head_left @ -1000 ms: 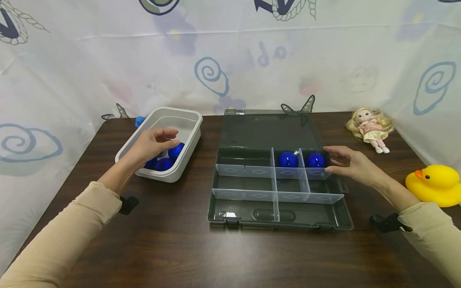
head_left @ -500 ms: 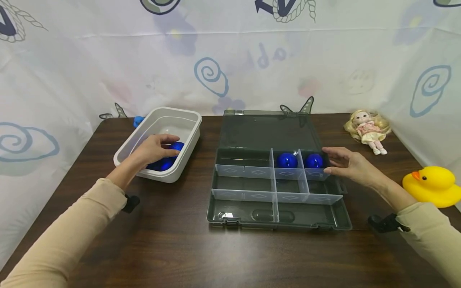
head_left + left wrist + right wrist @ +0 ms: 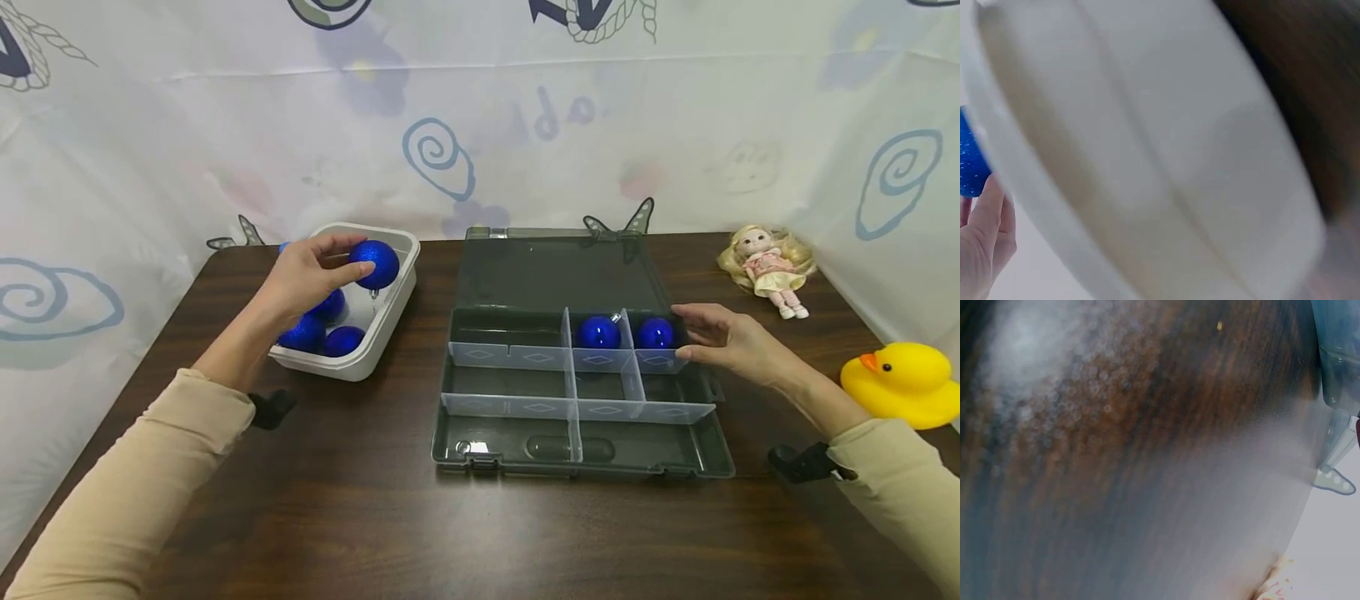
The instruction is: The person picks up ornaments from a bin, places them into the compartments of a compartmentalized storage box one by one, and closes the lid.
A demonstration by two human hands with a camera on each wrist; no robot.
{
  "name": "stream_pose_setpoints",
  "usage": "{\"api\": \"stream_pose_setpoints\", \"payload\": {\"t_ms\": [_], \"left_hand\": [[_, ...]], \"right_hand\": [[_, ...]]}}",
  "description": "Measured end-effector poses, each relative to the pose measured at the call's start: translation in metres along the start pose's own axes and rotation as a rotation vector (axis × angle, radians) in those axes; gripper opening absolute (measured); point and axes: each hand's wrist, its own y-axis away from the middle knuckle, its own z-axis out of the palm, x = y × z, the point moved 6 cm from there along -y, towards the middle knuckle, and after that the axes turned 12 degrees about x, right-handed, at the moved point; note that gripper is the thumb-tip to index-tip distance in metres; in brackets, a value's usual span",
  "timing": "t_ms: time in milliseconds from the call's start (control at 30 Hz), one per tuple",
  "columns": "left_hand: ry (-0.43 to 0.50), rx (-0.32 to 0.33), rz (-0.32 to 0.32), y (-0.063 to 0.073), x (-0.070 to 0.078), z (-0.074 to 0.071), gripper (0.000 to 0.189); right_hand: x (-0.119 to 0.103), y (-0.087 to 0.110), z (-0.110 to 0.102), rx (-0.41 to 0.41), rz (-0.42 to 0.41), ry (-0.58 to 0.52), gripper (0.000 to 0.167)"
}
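My left hand pinches a glittery blue Christmas ball between thumb and fingers, over the white tub. The ball's small metal cap points downward. In the left wrist view, the fingertips and the ball show past the tub's blurred rim. Several other blue balls lie in the tub's near end. My right hand rests at the right edge of a grey divided plastic box, fingers loosely bent. Beside its fingertips, a shiny blue ball sits in the back right compartment; another shiny ball occupies the neighbouring one.
The grey box's lid lies back toward the patterned curtain. To the right are a blonde doll and a yellow rubber duck. Brown wooden tabletop stretches in front of both containers.
My left hand has reached down into the tub, taken hold of a glittery blue Christmas ball and raised it. My right hand has stayed at the box's edge.
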Motion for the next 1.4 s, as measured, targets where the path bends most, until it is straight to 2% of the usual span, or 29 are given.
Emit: {"api": "stream_pose_setpoints", "payload": {"t_ms": [100, 200, 400, 533, 667, 800, 1000, 1167, 1300, 1400], "left_hand": [[0.092, -0.026, 0.03, 0.003, 0.018, 0.017, 0.053], [0.178, -0.078, 0.05, 0.006, 0.03, 0.043, 0.05], [0.291, -0.191, 0.125, 0.007, 0.043, 0.094, 0.046], [0.303, -0.265, 0.196, 0.004, 0.044, 0.119, 0.045], [0.248, -0.331, 0.27, 0.003, 0.042, 0.136, 0.045], [0.177, -0.378, 0.334, 0.003, 0.038, 0.147, 0.044], [0.099, -0.4, 0.417, 0.005, 0.036, 0.157, 0.043], [0.049, -0.424, 0.45, 0.007, 0.037, 0.163, 0.044], [0.031, -0.416, 0.442, 0.01, 0.04, 0.158, 0.048], [0.067, -0.369, 0.424, 0.013, 0.042, 0.143, 0.049]], "right_hand": [[0.0, 0.0, -0.001, 0.004, -0.001, -0.003, 0.058], [0.0, 0.0, 0.0, 0.003, -0.001, -0.002, 0.058], [0.001, 0.0, 0.002, -0.006, 0.011, 0.002, 0.058], [0.0, 0.001, 0.003, -0.012, 0.021, 0.001, 0.059], [-0.001, 0.001, 0.003, -0.014, 0.02, 0.002, 0.059], [-0.001, 0.001, 0.002, -0.014, 0.022, 0.009, 0.06], [-0.001, 0.001, 0.002, -0.01, 0.017, 0.01, 0.06], [0.0, 0.001, 0.002, -0.014, 0.022, 0.015, 0.06], [0.001, 0.002, 0.001, -0.011, 0.033, 0.029, 0.061], [-0.001, 0.002, 0.001, -0.009, 0.028, 0.032, 0.06]]}}
